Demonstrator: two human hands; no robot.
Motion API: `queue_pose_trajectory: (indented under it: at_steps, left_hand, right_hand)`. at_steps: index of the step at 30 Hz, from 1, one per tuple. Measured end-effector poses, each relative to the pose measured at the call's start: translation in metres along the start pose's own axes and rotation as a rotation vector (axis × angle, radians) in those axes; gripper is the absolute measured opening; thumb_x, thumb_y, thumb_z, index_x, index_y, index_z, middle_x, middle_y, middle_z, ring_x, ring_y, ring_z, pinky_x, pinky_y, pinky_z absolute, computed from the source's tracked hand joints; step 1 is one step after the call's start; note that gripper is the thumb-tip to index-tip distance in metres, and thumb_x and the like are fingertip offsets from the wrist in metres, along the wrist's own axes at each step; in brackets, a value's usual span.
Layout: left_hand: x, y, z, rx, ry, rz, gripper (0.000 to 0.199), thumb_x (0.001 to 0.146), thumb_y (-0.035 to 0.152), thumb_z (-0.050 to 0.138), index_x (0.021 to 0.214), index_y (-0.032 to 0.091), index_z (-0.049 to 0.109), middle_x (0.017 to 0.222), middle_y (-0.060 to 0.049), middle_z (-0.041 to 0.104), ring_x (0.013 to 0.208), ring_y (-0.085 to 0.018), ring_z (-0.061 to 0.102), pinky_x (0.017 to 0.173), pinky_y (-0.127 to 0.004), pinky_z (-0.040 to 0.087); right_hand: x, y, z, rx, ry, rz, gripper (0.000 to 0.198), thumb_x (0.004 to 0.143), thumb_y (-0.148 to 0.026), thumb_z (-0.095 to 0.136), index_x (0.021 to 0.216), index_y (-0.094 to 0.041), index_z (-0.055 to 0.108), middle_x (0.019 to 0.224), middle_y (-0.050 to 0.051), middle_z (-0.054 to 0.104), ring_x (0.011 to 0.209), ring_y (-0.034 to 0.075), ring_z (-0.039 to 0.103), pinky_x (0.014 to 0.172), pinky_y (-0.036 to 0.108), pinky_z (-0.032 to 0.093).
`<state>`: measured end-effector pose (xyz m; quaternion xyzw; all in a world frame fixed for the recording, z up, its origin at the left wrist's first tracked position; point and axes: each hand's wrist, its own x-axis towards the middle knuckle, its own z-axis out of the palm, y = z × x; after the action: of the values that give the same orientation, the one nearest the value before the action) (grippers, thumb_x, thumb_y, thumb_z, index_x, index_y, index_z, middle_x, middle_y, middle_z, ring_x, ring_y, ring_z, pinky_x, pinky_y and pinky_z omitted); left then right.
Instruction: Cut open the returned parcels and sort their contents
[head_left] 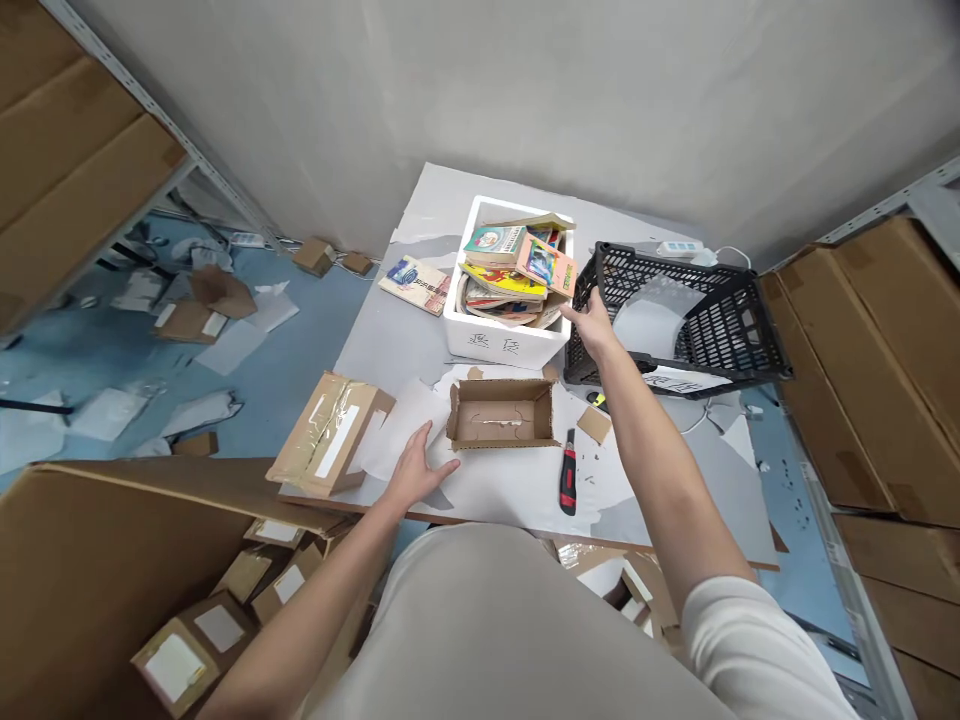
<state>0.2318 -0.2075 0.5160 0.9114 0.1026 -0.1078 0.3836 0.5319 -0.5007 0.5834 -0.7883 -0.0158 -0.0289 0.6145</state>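
Observation:
My left hand (418,470) is open, thumb and fingers apart, just left of a small open cardboard box (501,442) whose inside shows nothing loose. My right hand (592,325) is at the left rim of a black plastic crate (712,345), thumb spread away from the fingers toward a white foam box (506,342); some fingertips are hidden. Books and booklets (506,280) fill the foam box above its rim. Inside the crate lies a curved white sheet (654,318). A red and black utility knife (568,478) rests right of the cardboard box.
A taped parcel (322,432) stands on the table's left side, and a booklet (415,284) lies beside the foam box. A power strip (680,248) is behind the crate. A large carton (112,500) with small parcels is at lower left. Shelves of cartons (862,360) flank the table.

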Motion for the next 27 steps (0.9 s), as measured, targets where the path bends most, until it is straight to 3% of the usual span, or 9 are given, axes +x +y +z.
queue_pose_trajectory:
  at_steps: [3,5,7,11,14,17,22,24,27]
  left_hand:
    - [0.004,-0.007,-0.002,0.298,0.045,-0.010,0.107,0.063,0.054,0.074,0.148,0.014,0.021,0.154,-0.022,0.017,0.143,-0.039,0.012,0.110,-0.056,0.024]
    - [0.010,-0.021,0.002,0.458,0.040,-0.059,0.118,0.056,0.052,0.079,0.149,0.014,0.016,0.156,-0.024,0.007,0.143,-0.042,0.003,0.109,-0.060,0.020]
    - [0.019,-0.039,0.010,0.519,-0.038,-0.122,0.120,0.056,0.044,0.081,0.149,0.013,0.013,0.155,-0.026,0.006,0.143,-0.042,0.006,0.108,-0.058,0.024]
    - [0.039,-0.069,0.028,0.333,-0.138,-0.223,0.079,0.068,0.024,0.068,0.139,0.011,0.036,0.150,-0.024,0.027,0.137,-0.035,0.032,0.104,-0.043,0.036]
    - [0.047,-0.077,0.031,0.226,-0.092,-0.257,0.038,0.072,0.017,0.058,0.109,0.012,0.059,0.129,-0.023,0.054,0.123,-0.033,0.050,0.100,-0.043,0.039]
    - [0.047,-0.073,0.026,0.142,-0.010,-0.282,0.018,0.071,0.015,0.055,0.088,0.012,0.062,0.097,-0.021,0.067,0.108,-0.035,0.060,0.094,-0.047,0.042]
    - [0.048,-0.049,0.026,-0.145,0.191,-0.250,0.032,0.083,0.023,0.039,0.107,0.015,0.057,0.099,-0.012,0.068,0.107,-0.026,0.060,0.086,-0.038,0.048]
    - [0.049,-0.037,0.035,-0.267,0.168,-0.217,0.029,0.080,0.025,0.040,0.098,0.014,0.061,0.086,-0.008,0.069,0.096,-0.024,0.063,0.078,-0.034,0.051]
    - [0.049,-0.024,0.049,-0.399,0.038,-0.172,0.014,0.068,0.023,0.048,0.067,0.015,0.059,0.061,-0.002,0.061,0.068,-0.020,0.063,0.063,-0.031,0.051]
  right_hand:
    - [-0.037,-0.002,-0.030,0.045,0.076,0.074,0.098,0.069,-0.036,0.073,0.149,-0.021,0.017,0.155,0.014,0.024,0.141,0.027,0.028,0.111,0.048,0.028]
    - [-0.077,0.005,-0.046,0.056,0.083,0.051,0.090,0.072,-0.037,0.070,0.148,-0.024,0.022,0.151,0.013,0.032,0.135,0.027,0.039,0.109,0.049,0.033]
    - [-0.127,0.021,-0.057,0.018,0.055,0.067,0.082,0.074,-0.040,0.068,0.144,-0.024,0.030,0.144,0.015,0.043,0.126,0.027,0.050,0.105,0.049,0.040]
    - [-0.222,0.071,-0.056,-0.100,0.023,0.261,0.074,0.073,-0.041,0.065,0.139,-0.022,0.038,0.131,0.016,0.056,0.118,0.028,0.056,0.095,0.051,0.049]
    - [-0.265,0.102,-0.045,-0.174,-0.038,0.453,0.071,0.073,-0.040,0.062,0.137,-0.017,0.041,0.127,0.018,0.058,0.110,0.027,0.061,0.095,0.050,0.048]
    - [-0.280,0.116,-0.036,-0.165,-0.099,0.568,0.071,0.070,-0.036,0.062,0.135,-0.017,0.044,0.130,0.019,0.056,0.108,0.027,0.063,0.098,0.048,0.046]
    - [-0.266,0.118,-0.024,-0.045,-0.119,0.505,0.078,0.062,-0.027,0.068,0.136,-0.026,0.042,0.149,0.011,0.036,0.132,0.028,0.044,0.106,0.046,0.038]
    - [-0.256,0.116,-0.014,-0.031,-0.141,0.485,0.078,0.061,-0.026,0.069,0.134,-0.026,0.042,0.150,0.011,0.035,0.134,0.027,0.040,0.108,0.045,0.035]
    - [-0.252,0.112,0.005,-0.027,-0.193,0.483,0.073,0.060,-0.027,0.070,0.128,-0.023,0.044,0.136,0.011,0.051,0.123,0.026,0.051,0.105,0.048,0.037]
